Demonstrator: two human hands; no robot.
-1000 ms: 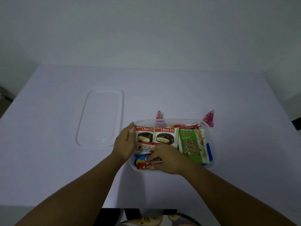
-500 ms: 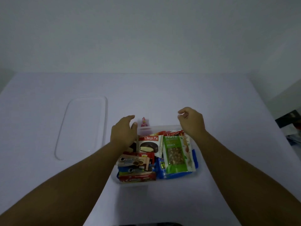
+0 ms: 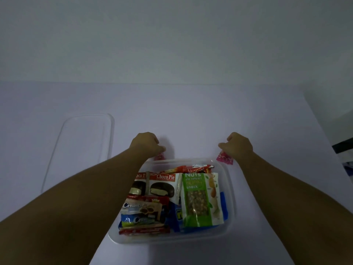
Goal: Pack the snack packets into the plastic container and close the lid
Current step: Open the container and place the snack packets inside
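Observation:
A clear plastic container [image 3: 231, 190] sits on the white table, filled with snack packets: Choco Pie packets [image 3: 164, 185], a green nuts packet [image 3: 198, 199], cream biscuit packs [image 3: 142, 209] and red bars [image 3: 188, 168]. Just behind its far left corner my left hand [image 3: 146, 144] curls over a small pink packet [image 3: 160, 156]. Behind the far right corner my right hand [image 3: 238, 146] pinches another small pink packet [image 3: 225, 158]. The clear lid [image 3: 80, 146] lies flat on the table to the left.
The white table [image 3: 191, 111] stretches far behind the container to a plain wall. Its right edge runs diagonally at the far right, with dark objects [image 3: 342, 147] beyond it.
My right hand left the inside of the container and went to the pink packet behind its right corner. My left hand moved from the container's left rim to the pink packet behind it.

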